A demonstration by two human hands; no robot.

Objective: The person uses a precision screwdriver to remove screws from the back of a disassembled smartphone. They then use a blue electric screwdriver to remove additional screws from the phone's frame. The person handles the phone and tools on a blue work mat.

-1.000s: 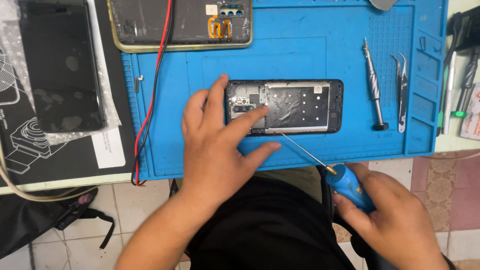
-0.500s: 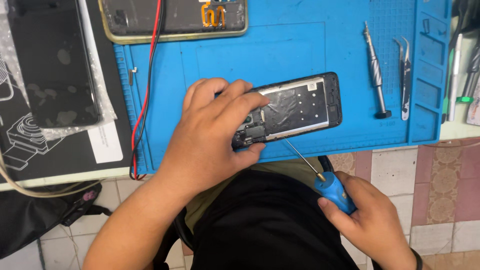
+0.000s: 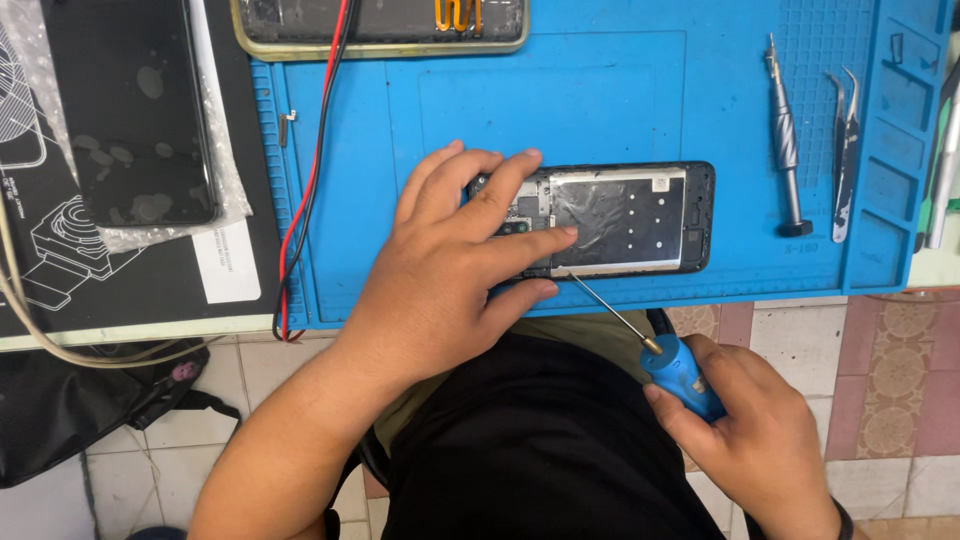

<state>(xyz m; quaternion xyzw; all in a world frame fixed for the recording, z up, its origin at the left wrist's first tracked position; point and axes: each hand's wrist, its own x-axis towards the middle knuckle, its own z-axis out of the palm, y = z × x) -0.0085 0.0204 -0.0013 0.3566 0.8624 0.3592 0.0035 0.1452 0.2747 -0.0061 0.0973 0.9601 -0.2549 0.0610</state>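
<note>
While flanking opened phone (image 3: 625,220): steel screwdriver (image 3: 785,140), tweezers (image 3: 843,150).

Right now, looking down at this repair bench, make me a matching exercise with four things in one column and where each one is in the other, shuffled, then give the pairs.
Things:
1. opened black phone
2. blue-handled screwdriver
3. silver curved tweezers
4. red and black wires

Places:
A. right side of the blue silicone mat
B. in the right hand
C. under the left hand
D. along the mat's left edge

Pairs: 1-C, 2-B, 3-A, 4-D
</note>
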